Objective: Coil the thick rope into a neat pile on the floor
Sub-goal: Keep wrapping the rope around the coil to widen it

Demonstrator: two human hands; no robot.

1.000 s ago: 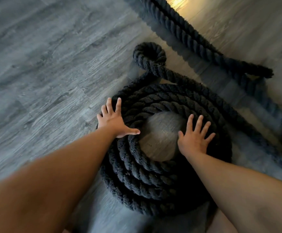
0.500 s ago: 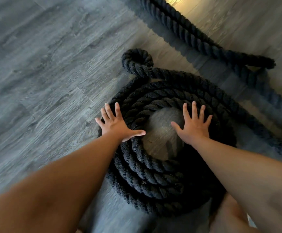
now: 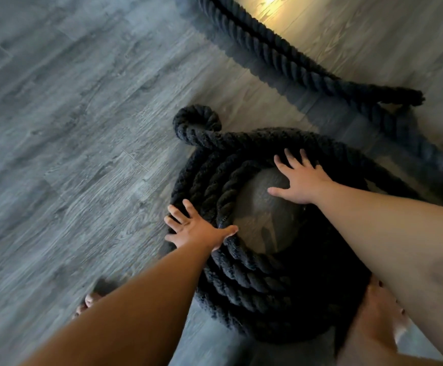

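Both your palms lie flat on the coiled part of the thick rope [image 3: 246,283], fingers spread and straight, pressing down rather than gripping anything. Your left hand [image 3: 196,229] sits on the near-left arc with its thumb reaching over the innermost turn toward the bare centre. Your right hand [image 3: 301,182] bridges the far side of the central hole, with its fingertips on the far turns. Over the last second the two hands have travelled opposite ways around the ring: the left has slid toward you, while the right has gone from the right-hand arc across to the far arc. The small loop [image 3: 196,122] that sticks out at the far edge has swung leftward with them, so you seem to be turning the whole stack anticlockwise on the grey wood-look floor [image 3: 69,128] and packing the turns tighter. For the task, that means the pile is being tidied, not lengthened: several turns already sit stacked and fairly round just in front of your feet. The loose length [image 3: 276,56], however, still runs across the far floor, doubles back at the right and trails out of view at the right edge. Judging from that, a good share of the rope remains to be laid on, and the protruding loop will need tucking in before the pile counts as neat.
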